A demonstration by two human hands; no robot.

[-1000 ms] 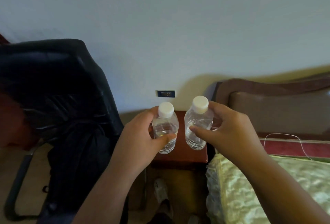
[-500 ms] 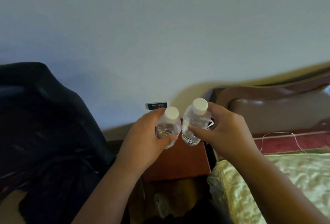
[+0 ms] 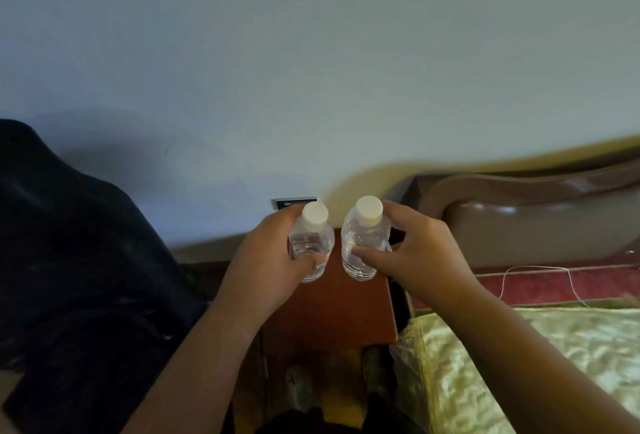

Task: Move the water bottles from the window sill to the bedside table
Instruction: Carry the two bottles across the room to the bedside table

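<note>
— Why one each?
— One trip: left hand [image 3: 273, 260] wraps a small clear white-capped plastic bottle [image 3: 310, 246], right hand [image 3: 412, 257] pinches its twin [image 3: 362, 243] — both upright over the reddish-brown wooden bedside table [image 3: 332, 312], apparently ready for setting down.

Single head-worn view, facing forward and down, close over the worktop [image 3: 332, 312], wall [image 3: 311, 70] behind, bed [image 3: 536, 364] at right.

Clear bottles [image 3: 362, 246] with white caps [image 3: 369, 209], reddish-brown bedside table [image 3: 332, 312], shiny green bedspread [image 3: 526, 357].
</note>
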